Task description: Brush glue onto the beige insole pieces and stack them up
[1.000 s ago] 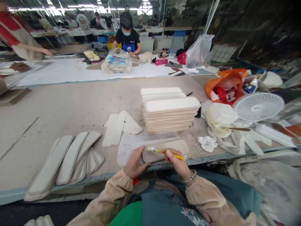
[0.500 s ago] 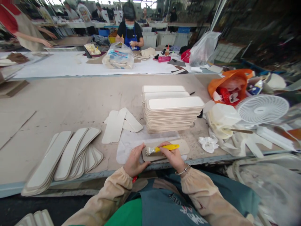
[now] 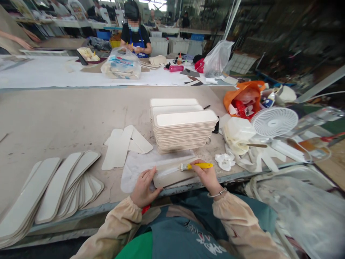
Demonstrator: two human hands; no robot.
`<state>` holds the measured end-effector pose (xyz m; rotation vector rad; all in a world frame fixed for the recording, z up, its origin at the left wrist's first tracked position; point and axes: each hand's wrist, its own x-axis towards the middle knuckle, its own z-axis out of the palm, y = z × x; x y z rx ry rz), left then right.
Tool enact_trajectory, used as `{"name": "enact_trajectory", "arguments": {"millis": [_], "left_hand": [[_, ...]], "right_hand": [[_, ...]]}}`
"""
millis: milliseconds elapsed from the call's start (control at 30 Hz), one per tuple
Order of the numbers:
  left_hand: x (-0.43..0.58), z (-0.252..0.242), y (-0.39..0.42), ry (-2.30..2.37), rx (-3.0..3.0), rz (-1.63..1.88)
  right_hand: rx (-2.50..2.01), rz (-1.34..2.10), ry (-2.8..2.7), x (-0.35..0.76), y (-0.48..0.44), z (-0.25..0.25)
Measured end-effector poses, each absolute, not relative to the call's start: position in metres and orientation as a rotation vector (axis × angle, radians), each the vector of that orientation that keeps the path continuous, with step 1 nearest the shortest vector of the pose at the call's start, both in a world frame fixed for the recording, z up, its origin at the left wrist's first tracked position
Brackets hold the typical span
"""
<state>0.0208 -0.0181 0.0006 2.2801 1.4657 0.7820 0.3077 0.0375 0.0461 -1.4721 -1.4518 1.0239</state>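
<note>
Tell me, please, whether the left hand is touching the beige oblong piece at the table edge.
Touching. The head view shows the left hand resting on the left end of the beige oblong piece.

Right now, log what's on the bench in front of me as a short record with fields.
Left hand: flat on the left end of the tan panel
Right hand: grips the yellow-handled brush, bristles on the panel
Under panel: white sheet
Behind: tall stack of panels
Left side: fanned row of panels
Right side: white fan, orange bag, crumpled wipe
</note>
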Motion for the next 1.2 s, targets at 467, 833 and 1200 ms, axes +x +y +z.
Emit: {"name": "enact_trajectory", "arguments": {"millis": [467, 833, 1200], "left_hand": [[0.023, 0.007, -0.013, 1.447, 2.282, 0.711], [0.019, -0.004, -0.013, 1.411, 2.272, 0.746], [0.018, -0.013, -0.014, 1.496, 2.234, 0.713]], "right_hand": [[-1.552, 1.031, -1.313, 0.321, 0.033, 0.042], [-1.524, 1.104, -1.346, 0.316, 0.038, 0.047], [-1.591, 0.954, -1.368, 0.340, 0.047, 0.048]]}}
